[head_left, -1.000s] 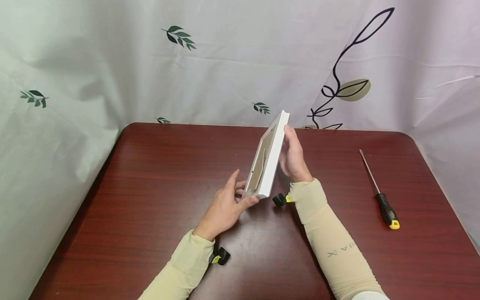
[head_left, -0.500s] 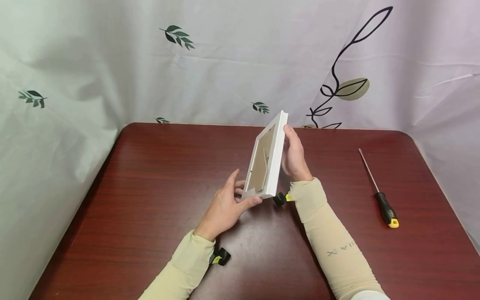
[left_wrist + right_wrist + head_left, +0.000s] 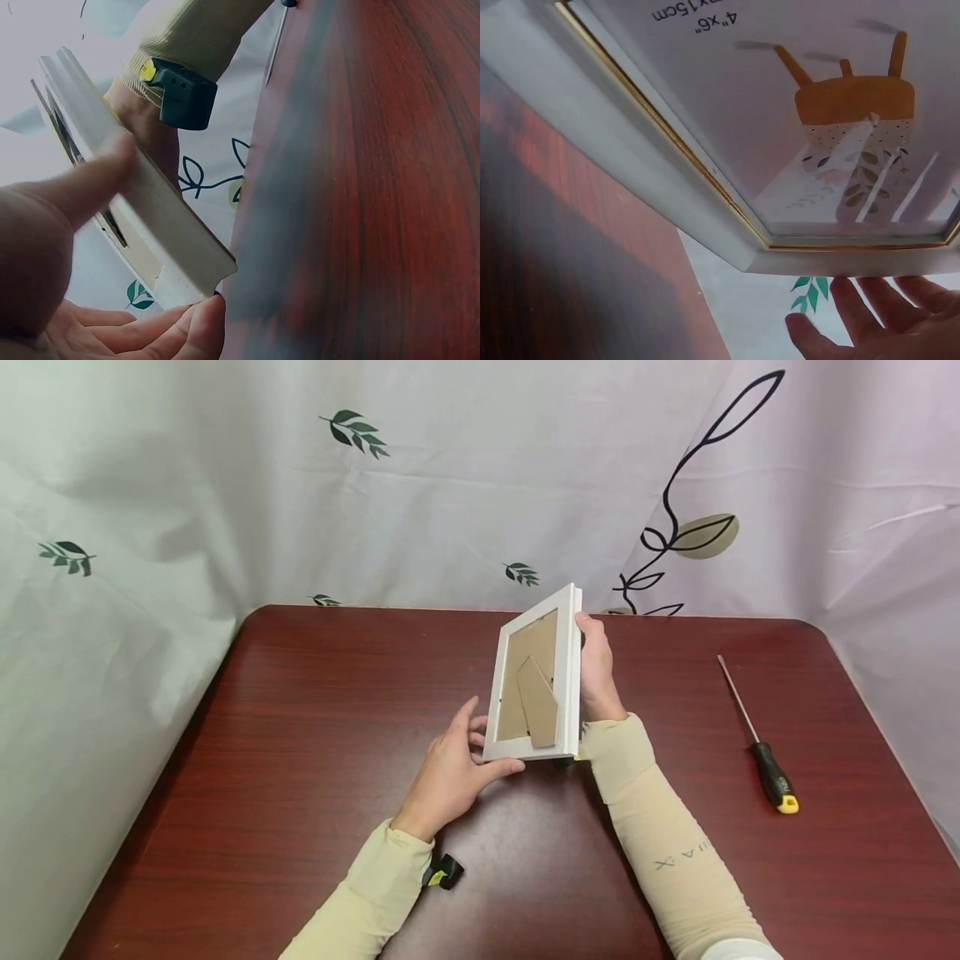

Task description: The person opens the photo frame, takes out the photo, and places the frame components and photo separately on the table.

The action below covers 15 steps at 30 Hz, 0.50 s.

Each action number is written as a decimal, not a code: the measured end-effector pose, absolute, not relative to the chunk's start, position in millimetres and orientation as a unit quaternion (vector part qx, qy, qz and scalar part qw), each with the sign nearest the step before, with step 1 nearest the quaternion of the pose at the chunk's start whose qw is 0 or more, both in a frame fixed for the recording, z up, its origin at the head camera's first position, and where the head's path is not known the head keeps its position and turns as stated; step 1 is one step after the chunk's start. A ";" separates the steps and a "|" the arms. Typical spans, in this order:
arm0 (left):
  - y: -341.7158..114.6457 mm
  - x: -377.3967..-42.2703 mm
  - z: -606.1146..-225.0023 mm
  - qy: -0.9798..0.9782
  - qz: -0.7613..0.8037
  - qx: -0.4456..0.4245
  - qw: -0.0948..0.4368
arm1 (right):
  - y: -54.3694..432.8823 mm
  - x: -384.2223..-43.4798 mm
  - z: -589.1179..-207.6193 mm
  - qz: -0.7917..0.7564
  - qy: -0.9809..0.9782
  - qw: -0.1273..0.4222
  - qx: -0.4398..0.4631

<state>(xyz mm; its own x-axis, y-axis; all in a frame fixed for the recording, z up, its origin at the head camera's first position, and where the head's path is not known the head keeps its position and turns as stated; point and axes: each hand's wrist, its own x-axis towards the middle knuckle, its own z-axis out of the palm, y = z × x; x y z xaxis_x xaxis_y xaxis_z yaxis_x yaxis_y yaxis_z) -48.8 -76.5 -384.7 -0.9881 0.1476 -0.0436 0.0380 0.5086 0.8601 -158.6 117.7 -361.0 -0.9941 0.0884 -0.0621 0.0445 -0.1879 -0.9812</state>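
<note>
A white picture frame [image 3: 492, 692] is held up tilted over the table, its brown backing board [image 3: 542, 635] and angled easel stand facing the head camera. My left hand [image 3: 448, 772] pinches its lower left corner, thumb along the bottom edge and fingers at the left side. My right hand [image 3: 597, 670] grips the right edge, mostly hidden behind it in the head view. The right wrist view shows the front: a gold inner lip [image 3: 675, 139] around a printed insert [image 3: 855, 109] with a 4"x6" mark, and fingertips at the rim.
On the right of the dark red wooden table [image 3: 322, 693] lies a screwdriver [image 3: 765, 768] with a black and yellow handle. A pale curtain [image 3: 450, 502] printed with leaves hangs behind the table. Small black cameras are worn on both wrists.
The picture frame has turned from nearly edge-on to show much more of its back and easel stand. My right hand has shifted slightly right with it; my left hand stays at the lower corner.
</note>
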 end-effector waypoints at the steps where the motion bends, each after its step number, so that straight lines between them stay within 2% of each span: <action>1: -76.3 -49.0 -384.5 0.868 0.490 0.054 0.054 | 117.8 -158.8 -360.7 0.765 -0.641 0.018 -0.056; 7: -75.1 -50.3 -384.5 0.874 0.480 0.053 0.042 | 119.1 -161.3 -360.7 0.760 -0.647 0.028 -0.053; 15: -76.1 -49.8 -383.2 0.871 0.486 0.061 0.036 | 125.9 -165.9 -361.3 0.746 -0.664 0.045 0.019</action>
